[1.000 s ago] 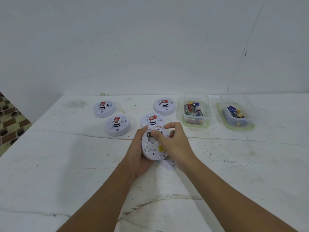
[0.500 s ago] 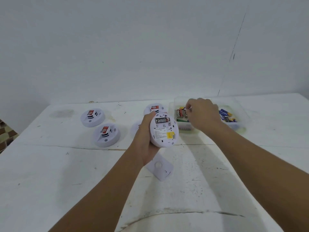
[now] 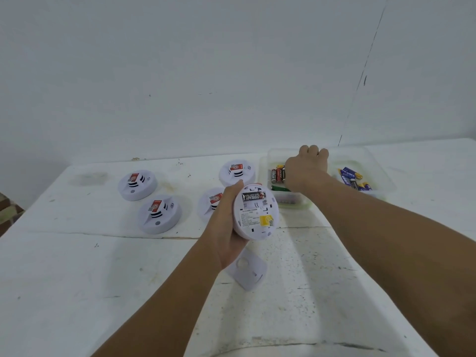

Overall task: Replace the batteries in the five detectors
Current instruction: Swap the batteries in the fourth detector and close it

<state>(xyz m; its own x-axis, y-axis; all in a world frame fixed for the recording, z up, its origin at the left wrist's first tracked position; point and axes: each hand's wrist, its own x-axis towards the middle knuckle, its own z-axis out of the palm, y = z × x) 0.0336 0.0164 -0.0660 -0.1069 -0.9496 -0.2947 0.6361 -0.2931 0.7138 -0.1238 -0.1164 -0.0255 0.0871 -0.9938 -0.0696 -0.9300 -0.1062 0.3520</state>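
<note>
Left hand [image 3: 224,225] curled around an upturned white detector [image 3: 255,212], held above the tabletop [image 3: 77,279], one black battery [image 3: 253,196] in its open bay. Right hand [image 3: 306,168] at one o'clock, reaching into a clear container [image 3: 288,202] of batteries; fingers bent downward, grip impossible to tell. Four detectors [image 3: 159,213] lying at eleven o'clock.

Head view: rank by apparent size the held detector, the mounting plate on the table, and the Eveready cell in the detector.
1. Held detector, raised towards the camera, so nearness inflates it.
2. Mounting plate, partly hidden behind the left hand, so its full extent is unsure.
3. Eveready cell, clearly smallest.
</note>
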